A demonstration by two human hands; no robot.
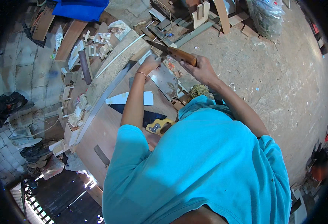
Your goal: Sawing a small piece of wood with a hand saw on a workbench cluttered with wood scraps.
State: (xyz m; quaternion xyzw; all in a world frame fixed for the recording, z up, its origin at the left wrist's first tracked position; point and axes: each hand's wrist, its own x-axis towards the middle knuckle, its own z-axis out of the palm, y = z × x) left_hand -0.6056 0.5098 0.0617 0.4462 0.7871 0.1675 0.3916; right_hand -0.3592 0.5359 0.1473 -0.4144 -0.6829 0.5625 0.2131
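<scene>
"containers?"
"clear bag (pixel 266 18), top rt; contents hard to make out."
"grips?"
"r grip (pixel 202 69) clenched round wood-handled tool (pixel 182 55), nr far end of surface (pixel 96 132). l grip (pixel 152 62) nr its blade (pixel 158 46); can't tell if pinching."
"hidden?"
"yellow-handled saw (pixel 157 126), partly under l forearm (pixel 134 100)."
"room?"
"floor (pixel 283 100) stretches wide rt of surface edge."

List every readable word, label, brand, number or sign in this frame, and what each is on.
None can be read.
Yellow saw handle: grey patch, any lettering too small to read.
Wooden-handled tool in the right hand: no legible marking.
Clear plastic bag: any print too blurred to read.
</scene>
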